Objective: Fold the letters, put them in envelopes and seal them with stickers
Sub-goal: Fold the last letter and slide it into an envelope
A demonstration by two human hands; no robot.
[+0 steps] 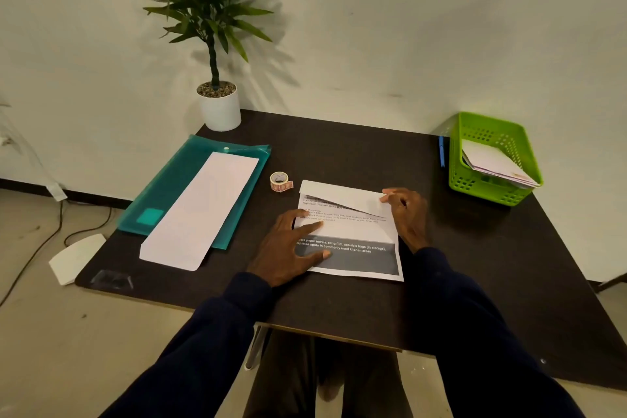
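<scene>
A printed letter (353,234) with a dark band near its bottom lies on the dark table (339,309) in front of me. Its top edge is folded down at a slant. My left hand (288,248) presses flat on the letter's left side, fingers spread. My right hand (407,214) pinches the folded flap at its right corner. A roll of stickers (280,181) stands just beyond the letter's upper left corner. Long white envelopes (200,210) lie stacked on a teal plastic folder (163,193) to the left.
A green plastic basket (492,159) with white papers inside sits at the back right, a blue pen (441,151) beside it. A potted plant in a white pot (219,108) stands at the back left corner. A white object (76,258) lies on the floor left of the table.
</scene>
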